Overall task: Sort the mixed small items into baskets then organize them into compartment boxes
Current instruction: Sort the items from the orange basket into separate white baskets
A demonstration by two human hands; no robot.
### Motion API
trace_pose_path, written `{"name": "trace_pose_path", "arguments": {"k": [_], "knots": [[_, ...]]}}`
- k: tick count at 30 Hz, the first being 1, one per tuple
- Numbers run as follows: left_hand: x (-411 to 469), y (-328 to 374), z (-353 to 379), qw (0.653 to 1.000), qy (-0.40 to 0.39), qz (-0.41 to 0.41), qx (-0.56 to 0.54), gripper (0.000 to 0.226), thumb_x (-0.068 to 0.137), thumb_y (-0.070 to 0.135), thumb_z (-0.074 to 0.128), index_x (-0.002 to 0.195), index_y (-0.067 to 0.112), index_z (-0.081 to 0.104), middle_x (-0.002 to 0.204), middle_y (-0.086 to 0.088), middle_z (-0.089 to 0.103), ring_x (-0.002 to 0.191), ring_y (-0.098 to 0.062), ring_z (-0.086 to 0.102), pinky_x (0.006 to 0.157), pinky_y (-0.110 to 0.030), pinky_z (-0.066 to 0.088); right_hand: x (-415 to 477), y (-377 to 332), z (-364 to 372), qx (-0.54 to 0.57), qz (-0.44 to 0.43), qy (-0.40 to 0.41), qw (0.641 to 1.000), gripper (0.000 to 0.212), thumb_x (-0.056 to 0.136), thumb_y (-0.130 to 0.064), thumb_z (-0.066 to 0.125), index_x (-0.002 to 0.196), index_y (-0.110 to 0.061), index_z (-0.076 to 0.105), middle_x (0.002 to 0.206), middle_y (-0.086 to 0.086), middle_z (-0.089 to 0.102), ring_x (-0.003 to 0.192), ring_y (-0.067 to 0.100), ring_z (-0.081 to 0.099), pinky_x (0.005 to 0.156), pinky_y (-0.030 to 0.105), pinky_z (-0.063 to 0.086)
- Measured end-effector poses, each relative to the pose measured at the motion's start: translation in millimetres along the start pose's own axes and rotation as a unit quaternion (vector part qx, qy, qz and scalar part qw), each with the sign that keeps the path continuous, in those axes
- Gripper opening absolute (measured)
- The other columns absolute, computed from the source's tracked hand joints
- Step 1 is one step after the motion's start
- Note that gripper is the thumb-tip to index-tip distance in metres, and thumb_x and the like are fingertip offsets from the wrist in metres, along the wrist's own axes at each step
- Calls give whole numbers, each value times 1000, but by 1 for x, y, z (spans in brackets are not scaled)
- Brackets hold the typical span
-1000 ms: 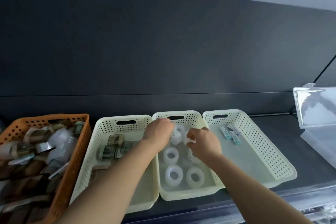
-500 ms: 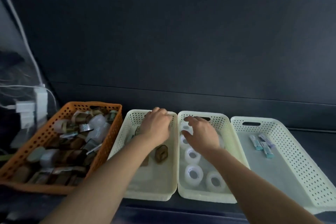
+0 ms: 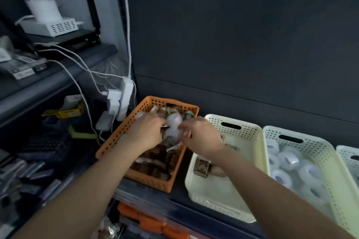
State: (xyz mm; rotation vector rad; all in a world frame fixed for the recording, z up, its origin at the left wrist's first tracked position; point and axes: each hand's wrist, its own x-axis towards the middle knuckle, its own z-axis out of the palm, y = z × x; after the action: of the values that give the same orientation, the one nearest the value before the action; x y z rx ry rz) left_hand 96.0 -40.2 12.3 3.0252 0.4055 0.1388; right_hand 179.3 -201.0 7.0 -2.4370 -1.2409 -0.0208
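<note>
Head view: left hand [image 3: 147, 132], right hand [image 3: 202, 137] fill orange basket [image 3: 116, 137], grip unclear; cream basket [image 3: 252, 134] just beside.

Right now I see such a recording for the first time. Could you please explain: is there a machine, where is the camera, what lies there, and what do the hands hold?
There is no machine. A person works with two bare hands; the single camera is worn on the head and looks forward and down, so the arms come in from below. On a dark shelf stand baskets in a row. The orange basket is full of mixed small items. The cream basket beside it holds a few brown items, and the next basket holds white tape rolls. The left hand and the right hand both reach into the orange basket, at a white item. The picture is blurred there, so I cannot tell whether either hand grips it.
</note>
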Motion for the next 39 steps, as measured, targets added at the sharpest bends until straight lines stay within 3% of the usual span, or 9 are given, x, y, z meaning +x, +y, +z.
{"name": "trace_pose_path", "arguments": {"k": [4, 7, 10, 16, 20, 26, 31, 35, 39], "knots": [[-7, -37, 5, 990, -126, 22, -58, 8, 82, 16, 61, 85, 22, 66, 89, 0, 61, 92, -21, 57, 70, -34, 50, 17, -29, 24, -37, -11, -111, 993, 28, 84, -31, 60, 111, -26, 65, 110, 4, 62, 108, 24, 53, 84, 38, 51], [-7, -51, 15, 977, -193, 50, -75, 22, 76, 27, 74, 96, 23, 66, 96, 5, 63, 89, -16, 60, 78, -38, 53, 24, -38, 36, -82, -14, -194, 978, 39, 78, -39, 68, 114, -26, 63, 111, 0, 61, 107, 24, 54, 84, 38, 51], [-4, -59, 26, 977, -189, 90, -50, 26, 73, 31, 77, 95, 23, 65, 101, 4, 60, 94, -17, 58, 81, -38, 52, 30, -43, 46, -108, -5, -219, 970, 51, 70, -51, 73, 112, -25, 60, 107, 0, 61, 104, 23, 55, 82, 37, 49], [3, -69, 41, 978, -147, 150, -21, 19, 76, 15, 72, 93, 18, 65, 99, 1, 55, 95, -20, 56, 79, -36, 50, 33, -49, 62, -114, 22, -192, 975, 42, 71, -50, 70, 101, -21, 62, 102, 2, 59, 100, 23, 54, 83, 41, 51], [9, -78, 36, 977, -149, 133, -78, 35, 70, 34, 78, 100, 23, 63, 99, 8, 60, 91, -15, 59, 78, -35, 52, 32, -44, 53, -30, 58, -137, 988, 23, 74, -42, 68, 84, -26, 56, 91, -4, 58, 90, 20, 59, 74, 33, 52], [25, -69, 18, 961, -67, 70, -260, 50, 73, 40, 77, 118, 28, 60, 105, 15, 56, 101, -9, 55, 78, -25, 47, 22, -30, 30, 59, 133, 35, 989, 48, 77, -42, 70, 120, -26, 57, 112, -3, 62, 99, 17, 60, 78, 32, 52], [34, -7, 8, 932, -7, 115, -343, 47, 79, 36, 73, 123, 25, 61, 114, 11, 57, 107, -8, 54, 81, -20, 40, -11, 1, 4, 53, 191, 160, 967, 44, 77, -41, 71, 115, -27, 55, 97, -7, 63, 88, 12, 58, 67, 25, 42], [33, 51, 16, 946, -24, 148, -288, 58, 84, 39, 68, 137, 23, 51, 130, 8, 53, 115, -7, 49, 83, -14, 26, -47, 32, -15, 12, 258, 145, 955, 44, 78, -42, 68, 118, -27, 56, 104, -3, 65, 97, 19, 59, 76, 32, 48], [22, 95, 26, 958, -77, 183, -208, 52, 78, 43, 72, 125, 28, 54, 121, 5, 61, 107, -16, 58, 80, -28, 43, -80, 53, -26, -72, 305, 33, 949, 44, 78, -48, 65, 117, -28, 56, 106, -1, 67, 98, 23, 61, 77, 31, 49]]}}
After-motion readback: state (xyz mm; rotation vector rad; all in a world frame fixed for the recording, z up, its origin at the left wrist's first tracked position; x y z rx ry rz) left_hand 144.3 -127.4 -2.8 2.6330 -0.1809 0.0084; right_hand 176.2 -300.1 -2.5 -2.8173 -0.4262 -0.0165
